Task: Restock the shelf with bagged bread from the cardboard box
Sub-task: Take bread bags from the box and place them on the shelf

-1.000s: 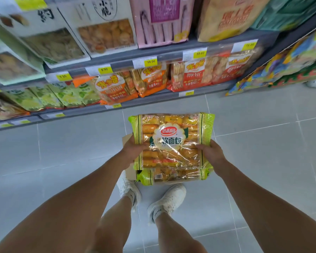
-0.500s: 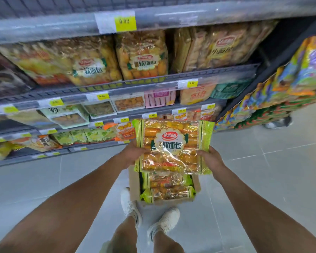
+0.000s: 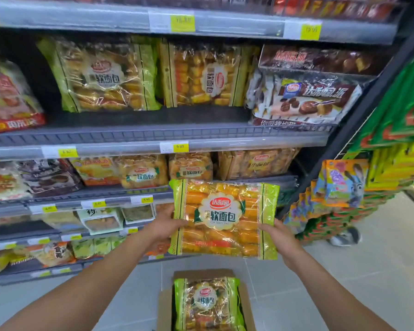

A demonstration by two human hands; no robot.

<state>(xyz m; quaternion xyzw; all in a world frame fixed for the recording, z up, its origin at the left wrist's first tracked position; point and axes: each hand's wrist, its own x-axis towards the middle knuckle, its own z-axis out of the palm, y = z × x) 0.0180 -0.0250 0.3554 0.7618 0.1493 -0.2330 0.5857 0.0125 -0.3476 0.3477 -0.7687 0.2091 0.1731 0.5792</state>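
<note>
I hold a green-and-clear bag of bread (image 3: pixel 225 218) flat in front of me, label facing up. My left hand (image 3: pixel 164 225) grips its left edge and my right hand (image 3: pixel 276 236) grips its right edge. Below on the floor stands the open cardboard box (image 3: pixel 165 306) with another bread bag (image 3: pixel 207 304) lying on top inside. The upper shelf (image 3: pixel 153 133) ahead carries two matching bread bags (image 3: pixel 105 75), one upright and one turned sideways, with dark bare room to their left.
Lower shelves hold more bread and snack packs. Chocolate-pie packs (image 3: pixel 304 99) fill the shelf's right end, red packs (image 3: pixel 10 99) the left. A side rack of hanging green and yellow packets (image 3: pixel 392 163) stands on the right. Someone's shoe (image 3: pixel 344 237) shows beyond it on the tiled floor.
My view has swung up from the floor to the upper shelves. Both hands have lifted the bread bag away from the box, which now sits well below it.
</note>
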